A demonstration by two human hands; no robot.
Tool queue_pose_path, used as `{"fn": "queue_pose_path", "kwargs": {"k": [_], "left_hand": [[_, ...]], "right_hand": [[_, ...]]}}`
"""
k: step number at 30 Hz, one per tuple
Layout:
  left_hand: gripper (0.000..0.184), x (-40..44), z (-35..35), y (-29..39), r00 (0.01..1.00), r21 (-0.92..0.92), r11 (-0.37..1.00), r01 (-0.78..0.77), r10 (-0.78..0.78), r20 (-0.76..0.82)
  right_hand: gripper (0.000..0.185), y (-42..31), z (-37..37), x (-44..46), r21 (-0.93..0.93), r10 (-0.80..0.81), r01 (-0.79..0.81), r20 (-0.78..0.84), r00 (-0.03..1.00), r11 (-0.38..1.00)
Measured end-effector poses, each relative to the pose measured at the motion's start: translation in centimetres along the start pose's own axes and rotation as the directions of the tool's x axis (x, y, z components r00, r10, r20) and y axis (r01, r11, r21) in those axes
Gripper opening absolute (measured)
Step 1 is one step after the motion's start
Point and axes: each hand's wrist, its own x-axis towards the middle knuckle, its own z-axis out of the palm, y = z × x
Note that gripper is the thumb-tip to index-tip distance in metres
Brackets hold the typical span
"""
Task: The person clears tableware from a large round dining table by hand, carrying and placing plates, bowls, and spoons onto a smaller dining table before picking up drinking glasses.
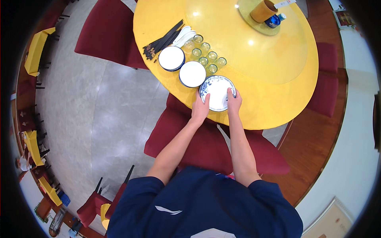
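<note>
Both of my hands grip a stack of white plates with a blue floral rim [218,95] at the near edge of the round yellow table [270,107]. My left hand [200,106] is on the left side of the stack, its thumb over the rim. On the right side, my right hand [234,101] holds it the same way. Just left of the plates stands a stack of white dishes [192,74], with another white stack [172,58] beyond it. Several small glasses [212,56] stand behind these.
Black chopsticks [162,43] and white spoons [183,36] lie at the table's left. A brown cup [263,11] and a blue bottle [273,21] stand on a round tray [248,16]. Red chairs [190,139] surround the table, one in front of me.
</note>
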Motion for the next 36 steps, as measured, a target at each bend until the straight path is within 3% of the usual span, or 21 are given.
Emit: {"fn": "queue_pose_path", "kwargs": {"k": [2, 4, 5, 7, 9, 13, 18, 20, 26, 31, 36], "left_hand": [[0.064, 1.2, -0.4, -1.1, 0.995, 0.023, 0.995, -0.096, 0.096, 0.021], [0.064, 1.4, -0.5, -2.2, 0.982, 0.055, 0.982, -0.182, 0.179, 0.056], [0.065, 0.6, -1.4, -0.5, 0.980, 0.023, 0.981, -0.192, 0.190, 0.053], [0.056, 0.4, -1.6, -0.3, 0.988, 0.120, 0.992, -0.043, 0.025, 0.151], [0.054, 0.3, -1.7, -0.7, 0.972, 0.135, 0.969, -0.206, 0.187, 0.140], [0.046, -0.6, -1.7, -0.7, 0.970, 0.345, 0.909, -0.234, 0.193, 0.149], [0.044, -0.6, -1.5, -0.2, 0.973, 0.383, 0.900, -0.209, 0.151, 0.177], [0.042, -0.6, -0.6, -0.6, 0.979, 0.411, 0.893, -0.185, 0.131, 0.156], [0.033, -0.7, 0.4, -1.8, 0.946, 0.478, 0.832, -0.281, 0.323, -0.006], [0.032, -0.4, -0.1, -2.2, 0.933, 0.559, 0.756, -0.340, 0.344, 0.102], [0.031, -0.3, 0.4, -3.1, 0.931, 0.550, 0.767, -0.331, 0.360, 0.058]], "right_hand": [[0.035, -0.2, 0.3, 0.5, -0.024, -0.018, 0.018, 0.006, 1.000, 1.000], [0.042, 1.9, -0.5, 0.9, -0.115, -0.208, 0.216, 0.077, 0.975, 0.969], [0.042, 2.5, -1.4, 1.0, -0.159, -0.187, 0.201, 0.098, 0.977, 0.967], [0.044, 2.2, -0.4, 1.1, -0.180, -0.288, 0.302, 0.105, 0.952, 0.936], [0.041, 2.5, -0.2, 1.3, 0.031, -0.209, 0.207, 0.151, 0.966, 0.978], [0.037, 3.4, 0.2, 0.6, 0.090, -0.104, 0.093, 0.126, 0.987, 0.992], [0.036, 3.3, 0.4, 0.5, 0.206, -0.058, 0.030, 0.128, 0.990, 0.978], [0.036, 4.1, 0.3, 0.9, 0.199, -0.070, 0.040, 0.146, 0.987, 0.979], [0.033, 4.3, 0.4, 1.2, 0.227, -0.125, 0.080, 0.192, 0.973, 0.971], [0.031, 4.4, 0.2, 1.2, 0.241, -0.130, 0.075, 0.221, 0.967, 0.968], [0.029, 4.5, -0.4, 1.3, 0.234, -0.102, 0.040, 0.258, 0.961, 0.971]]}}
